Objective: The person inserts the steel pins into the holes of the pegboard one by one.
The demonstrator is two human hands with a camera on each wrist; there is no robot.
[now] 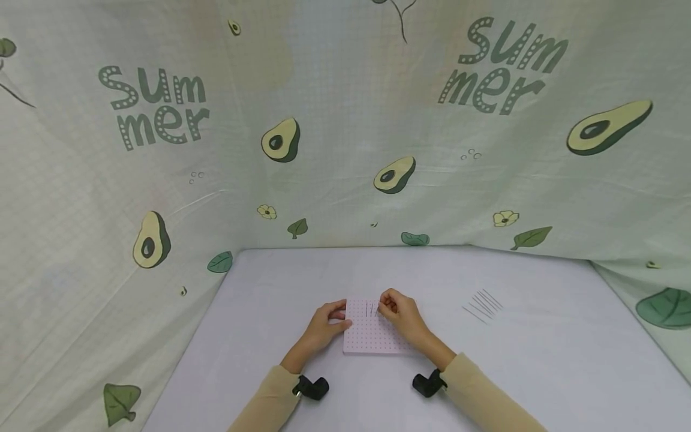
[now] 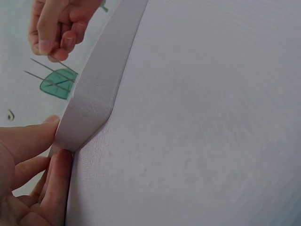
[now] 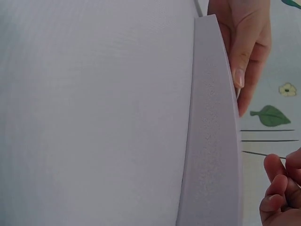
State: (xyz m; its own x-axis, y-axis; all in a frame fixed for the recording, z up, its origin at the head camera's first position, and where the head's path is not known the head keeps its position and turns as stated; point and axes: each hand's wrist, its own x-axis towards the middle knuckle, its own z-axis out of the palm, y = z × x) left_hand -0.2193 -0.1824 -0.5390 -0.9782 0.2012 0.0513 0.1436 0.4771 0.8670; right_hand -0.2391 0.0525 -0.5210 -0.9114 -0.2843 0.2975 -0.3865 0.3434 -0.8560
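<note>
A pink board [image 1: 372,342] with rows of small holes lies flat on the table. My left hand [image 1: 323,327] holds it at its left edge, thumb and fingers on either side of a corner in the left wrist view. Two thin dark rods [image 3: 269,140] stand upright in the board near its far side. Just right of them, my right hand [image 1: 402,315] pinches the top of a third thin rod [image 2: 63,64] between thumb and fingertips. This rod leans slightly, its lower end at the board; whether it sits in a hole is hidden.
Several loose thin rods [image 1: 484,305] lie side by side on the white table [image 1: 281,276], right of the board. A curtain [image 1: 335,198] printed with avocados and leaves hangs behind and beside the table. Each wrist wears a black camera [image 1: 314,389].
</note>
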